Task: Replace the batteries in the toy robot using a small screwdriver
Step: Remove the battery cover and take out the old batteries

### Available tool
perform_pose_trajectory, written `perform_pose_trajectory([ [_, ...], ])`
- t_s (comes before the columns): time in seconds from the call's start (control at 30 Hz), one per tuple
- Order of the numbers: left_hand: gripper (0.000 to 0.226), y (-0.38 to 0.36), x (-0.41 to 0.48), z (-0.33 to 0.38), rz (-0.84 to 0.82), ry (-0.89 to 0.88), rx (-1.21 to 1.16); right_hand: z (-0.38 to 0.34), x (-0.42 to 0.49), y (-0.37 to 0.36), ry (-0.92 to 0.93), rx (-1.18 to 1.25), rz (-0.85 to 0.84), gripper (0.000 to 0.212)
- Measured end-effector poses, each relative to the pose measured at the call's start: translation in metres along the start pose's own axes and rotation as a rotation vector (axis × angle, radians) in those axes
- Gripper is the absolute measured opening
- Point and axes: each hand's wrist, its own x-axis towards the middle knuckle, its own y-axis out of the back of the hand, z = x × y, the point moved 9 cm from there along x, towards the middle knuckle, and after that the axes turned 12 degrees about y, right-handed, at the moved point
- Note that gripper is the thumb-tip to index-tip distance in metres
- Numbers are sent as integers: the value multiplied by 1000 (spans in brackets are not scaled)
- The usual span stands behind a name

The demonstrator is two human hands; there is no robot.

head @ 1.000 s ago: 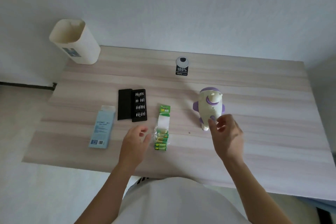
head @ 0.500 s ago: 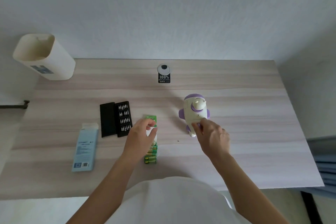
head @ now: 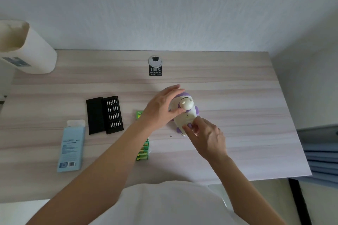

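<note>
Left hand: we see the left hand (head: 161,109) has left its place above the battery pack (head: 143,151) and crossed to the toy robot (head: 184,115). It now grips the toy's upper part from the left, fingers over the purple back, thumb on the front.
Right hand: we find the right hand (head: 208,139) has dropped to the toy's lower body, its curled fingers pinching it beside a purple foot.
Battery pack: the left forearm now crosses it and hides its middle from us.

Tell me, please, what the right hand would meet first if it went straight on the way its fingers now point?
The toy robot: the right hand points away and slightly left, and its fingertips seem to pinch the toy's lower part. The left hand grips the toy's top.
</note>
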Motion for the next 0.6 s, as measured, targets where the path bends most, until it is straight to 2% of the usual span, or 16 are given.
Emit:
perform_pose_trajectory([
  [0.17,45,-13,14,12,-90,-16,-8,8,11,11,-1,218,127,4],
  [0.37,42,-22,18,9,-134,2,-31,7,25,16,65,266,141,20],
  [0.6,41,-25,17,10,-129,-13,-15,5,33,21,94,218,122,17],
])
